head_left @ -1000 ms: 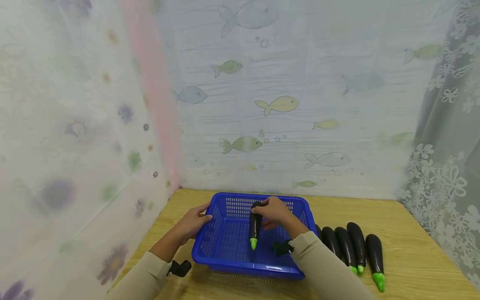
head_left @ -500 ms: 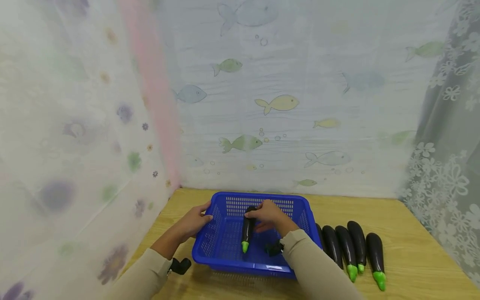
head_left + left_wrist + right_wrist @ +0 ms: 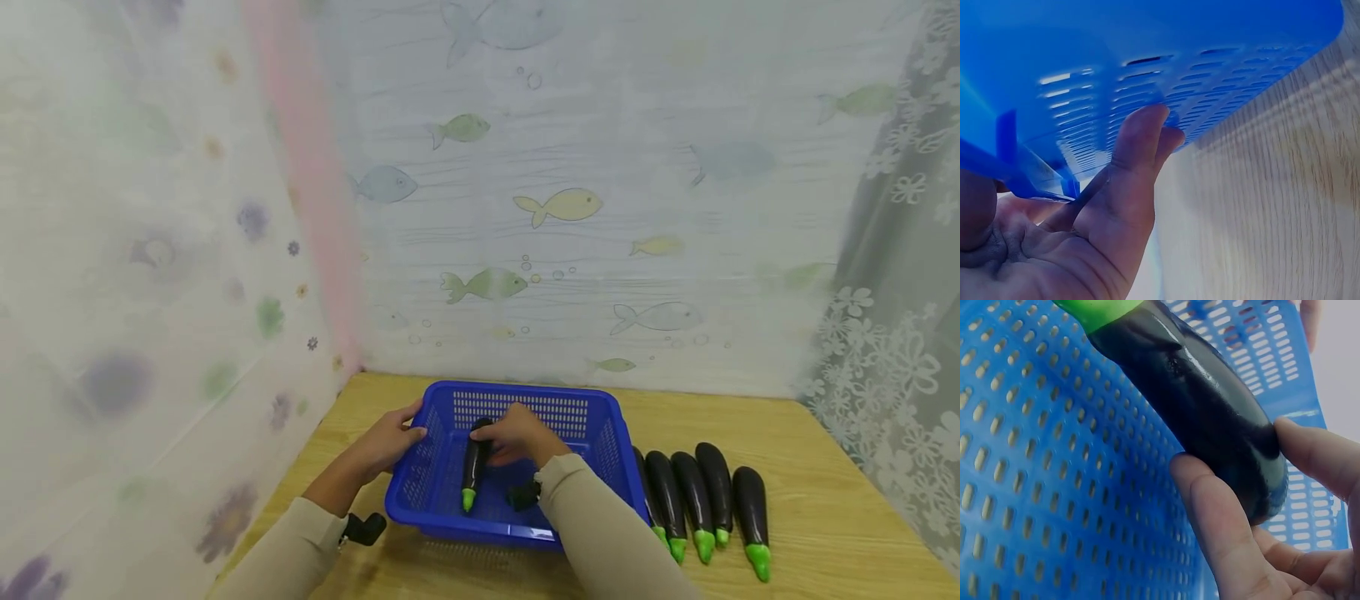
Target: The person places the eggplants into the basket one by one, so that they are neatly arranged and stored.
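Observation:
My right hand (image 3: pixel 513 435) pinches a dark eggplant (image 3: pixel 474 467) by its rounded end, thumb on one side and fingers on the other. The green stem end of this eggplant (image 3: pixel 1194 394) points toward me, and it hangs inside the blue plastic basket (image 3: pixel 517 533), left of its middle. My left hand (image 3: pixel 386 442) grips the basket's left rim, thumb over the edge. In the left wrist view, the fingers (image 3: pixel 1141 137) of that hand lie against the slotted outer wall from below.
Several more eggplants (image 3: pixel 693 500) with green ends lie in a row on the wooden table (image 3: pixel 825 483), to the right of the basket. A flower-patterned sheet (image 3: pixel 187 333) borders the table's left side, and a fish-patterned one (image 3: pixel 585 275) hangs behind.
My right hand has moved left and slightly lower inside the basket with the eggplant. My left hand has stayed on the rim.

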A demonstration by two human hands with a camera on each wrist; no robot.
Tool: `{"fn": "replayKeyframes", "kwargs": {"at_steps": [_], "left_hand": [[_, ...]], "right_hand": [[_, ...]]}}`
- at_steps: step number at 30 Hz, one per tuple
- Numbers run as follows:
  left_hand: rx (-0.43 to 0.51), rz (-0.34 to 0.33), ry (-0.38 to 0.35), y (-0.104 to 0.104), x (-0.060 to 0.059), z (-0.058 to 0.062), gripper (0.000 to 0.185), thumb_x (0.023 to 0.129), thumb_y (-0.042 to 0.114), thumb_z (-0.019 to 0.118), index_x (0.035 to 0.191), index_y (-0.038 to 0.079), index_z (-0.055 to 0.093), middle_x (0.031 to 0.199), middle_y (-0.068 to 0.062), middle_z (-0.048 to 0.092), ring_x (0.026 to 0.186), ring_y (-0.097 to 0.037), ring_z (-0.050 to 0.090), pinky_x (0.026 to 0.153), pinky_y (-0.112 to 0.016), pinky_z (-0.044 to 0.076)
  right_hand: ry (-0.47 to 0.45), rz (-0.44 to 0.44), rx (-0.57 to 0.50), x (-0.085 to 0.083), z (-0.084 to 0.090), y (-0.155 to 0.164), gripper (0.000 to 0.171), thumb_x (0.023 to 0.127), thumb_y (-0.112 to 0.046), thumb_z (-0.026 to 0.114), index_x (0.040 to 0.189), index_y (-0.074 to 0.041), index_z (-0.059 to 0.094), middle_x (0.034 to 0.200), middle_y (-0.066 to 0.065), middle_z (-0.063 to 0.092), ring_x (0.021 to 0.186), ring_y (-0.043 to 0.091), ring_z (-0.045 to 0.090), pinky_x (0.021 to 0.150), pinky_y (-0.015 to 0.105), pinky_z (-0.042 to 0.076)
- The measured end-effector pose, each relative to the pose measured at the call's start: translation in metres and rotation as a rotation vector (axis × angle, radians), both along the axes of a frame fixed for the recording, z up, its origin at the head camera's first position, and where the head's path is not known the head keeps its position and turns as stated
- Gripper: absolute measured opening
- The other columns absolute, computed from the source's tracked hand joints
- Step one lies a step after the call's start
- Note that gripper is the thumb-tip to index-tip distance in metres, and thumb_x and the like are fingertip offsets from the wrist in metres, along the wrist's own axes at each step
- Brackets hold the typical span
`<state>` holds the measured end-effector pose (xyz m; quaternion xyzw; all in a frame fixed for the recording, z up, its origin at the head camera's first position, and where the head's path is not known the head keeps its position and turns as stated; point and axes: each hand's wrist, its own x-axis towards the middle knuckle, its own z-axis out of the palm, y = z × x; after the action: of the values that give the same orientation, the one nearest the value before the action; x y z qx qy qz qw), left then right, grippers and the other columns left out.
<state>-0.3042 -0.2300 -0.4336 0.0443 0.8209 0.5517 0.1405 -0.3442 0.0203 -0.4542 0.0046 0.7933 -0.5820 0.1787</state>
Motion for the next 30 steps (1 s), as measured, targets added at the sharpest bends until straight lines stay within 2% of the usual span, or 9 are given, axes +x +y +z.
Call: {"fn": "replayKeyframes", "kwargs": {"at_steps": [7, 18, 30], "left_hand": [[0.007, -0.003, 0.011, 0.001, -0.001, 0.000, 0.068, 0.109, 0.014, 0.051, 0.167, 0.015, 0.017, 0.149, -0.033, 0.050, 0.111, -0.043, 0.071, 0.072, -0.059, 0.062], [-0.017, 0.020, 0.001, 0.000, -0.005, 0.000, 0.069, 0.109, 0.013, 0.051, 0.168, 0.017, 0.017, 0.151, -0.034, 0.048, 0.113, -0.046, 0.070, 0.072, -0.060, 0.062], [-0.013, -0.004, -0.002, 0.001, -0.001, -0.002, 0.069, 0.109, 0.013, 0.049, 0.168, 0.015, 0.012, 0.151, -0.034, 0.048, 0.114, -0.046, 0.069, 0.075, -0.061, 0.061]], "right_hand": [[-0.007, -0.003, 0.012, 0.001, 0.001, -0.008, 0.045, 0.085, -0.016, 0.085, 0.112, 0.010, 0.060, 0.097, 0.024, 0.066, 0.079, 0.041, 0.077, 0.067, 0.043, 0.065], [-0.024, 0.016, 0.057, -0.002, -0.001, -0.020, 0.041, 0.085, -0.016, 0.086, 0.107, 0.010, 0.064, 0.095, 0.023, 0.069, 0.075, 0.036, 0.078, 0.065, 0.040, 0.065], [-0.049, 0.023, 0.044, 0.000, -0.005, -0.026, 0.046, 0.085, -0.015, 0.087, 0.112, 0.011, 0.061, 0.096, 0.025, 0.069, 0.077, 0.036, 0.078, 0.068, 0.041, 0.065]]}}
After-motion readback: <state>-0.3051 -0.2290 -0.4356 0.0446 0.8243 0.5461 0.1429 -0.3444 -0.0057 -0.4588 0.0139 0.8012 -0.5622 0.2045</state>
